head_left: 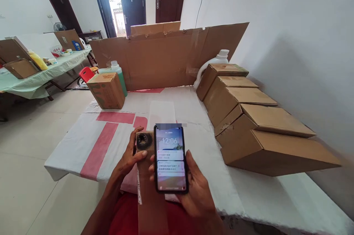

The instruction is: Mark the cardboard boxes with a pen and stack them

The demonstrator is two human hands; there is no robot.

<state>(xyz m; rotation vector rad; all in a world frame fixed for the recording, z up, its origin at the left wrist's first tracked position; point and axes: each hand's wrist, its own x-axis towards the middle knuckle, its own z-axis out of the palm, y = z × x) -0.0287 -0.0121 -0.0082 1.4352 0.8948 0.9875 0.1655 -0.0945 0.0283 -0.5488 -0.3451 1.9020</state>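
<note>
My right hand (pixel 197 188) holds a black smartphone (pixel 170 158) upright, its lit screen showing 12:06 and notifications. My left hand (pixel 129 157) grips the top of a long flat cardboard piece (pixel 148 190) that has a round hole (pixel 143 140) near its upper end; the thumb rests beside the hole. The cardboard runs down toward my lap, partly hidden behind the phone. Both hands hover over the near edge of a table with a white and red cloth (pixel 91 143).
A row of several closed cardboard boxes (pixel 249 117) lies along the right wall. A small box (pixel 107 89), a green bottle (pixel 117 71) and a white jug (pixel 218 60) stand before a cardboard sheet (pixel 166 56). Another cluttered table (pixel 38 74) is far left.
</note>
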